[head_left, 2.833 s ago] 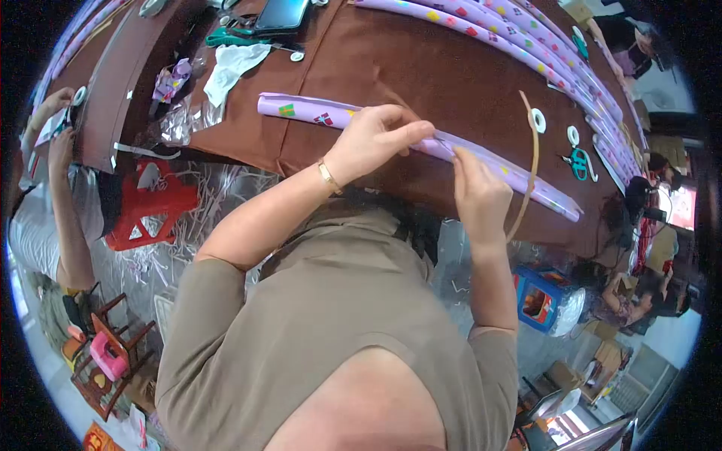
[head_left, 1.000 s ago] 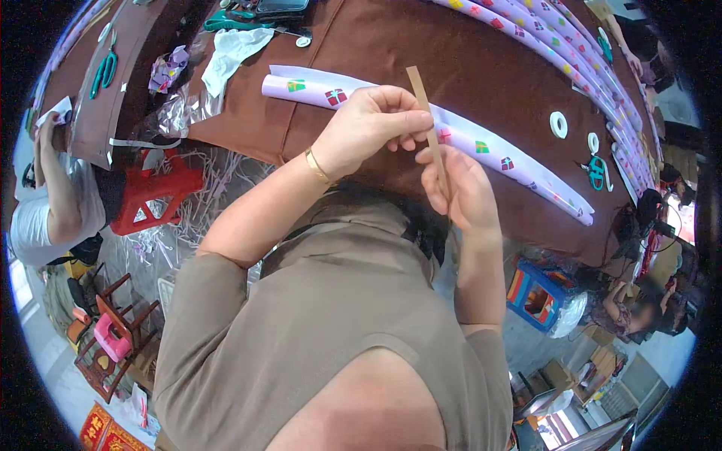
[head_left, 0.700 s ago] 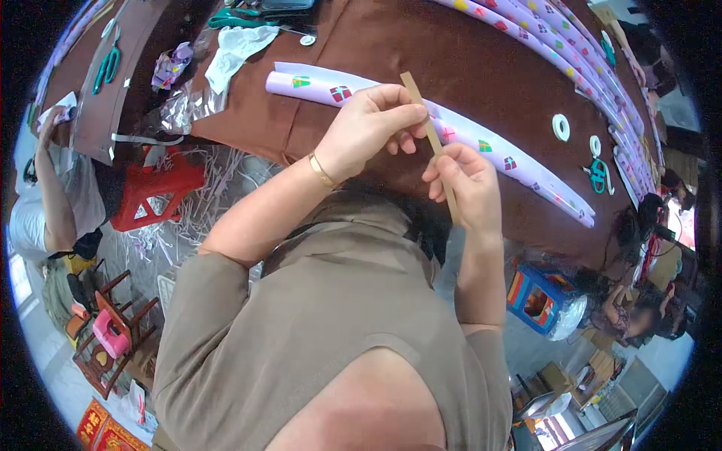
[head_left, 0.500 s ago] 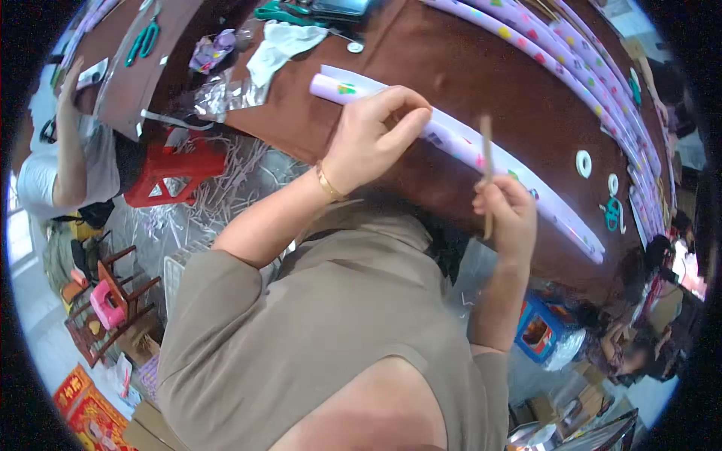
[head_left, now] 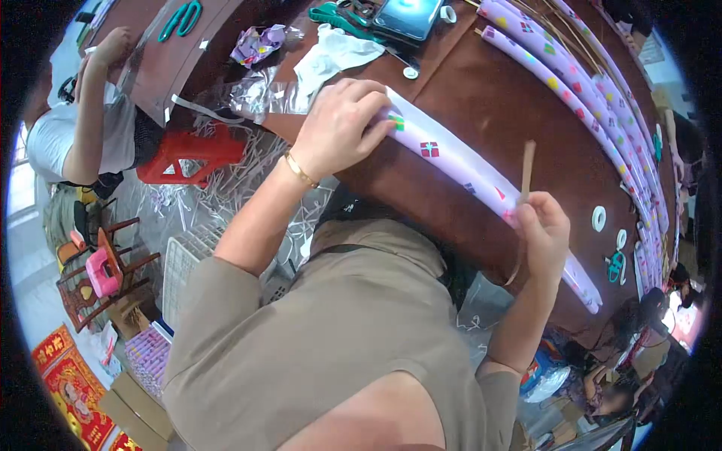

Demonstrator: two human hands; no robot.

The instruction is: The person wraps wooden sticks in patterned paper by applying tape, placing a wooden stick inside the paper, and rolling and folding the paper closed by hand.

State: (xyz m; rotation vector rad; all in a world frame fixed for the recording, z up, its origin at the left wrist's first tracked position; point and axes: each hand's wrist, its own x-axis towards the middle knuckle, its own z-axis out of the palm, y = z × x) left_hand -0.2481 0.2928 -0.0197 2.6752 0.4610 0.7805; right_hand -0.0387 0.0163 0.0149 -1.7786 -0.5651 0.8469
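Observation:
A long roll of lilac patterned paper (head_left: 459,154) lies slantwise on the brown tabletop (head_left: 451,71). My left hand (head_left: 342,124) is wrapped over its upper left end, fingers closed on it. Between the thumb and fingers of my right hand (head_left: 543,225) is a thin brown strip (head_left: 528,169), pinched over the roll toward its lower right part. One end of the strip sticks up and the other hangs below the hand.
More patterned rolls (head_left: 556,90) lie at the upper right. White tape (head_left: 599,218) and teal scissors (head_left: 616,267) are on the right side. A co-worker (head_left: 75,139) is at the left, near a red stool (head_left: 192,154). A tablet (head_left: 406,16) lies at the top.
My left hand has shifted toward the roll's end and now covers it. My right hand, with the strip, has moved right and slightly down in view. The whole view has shifted somewhat.

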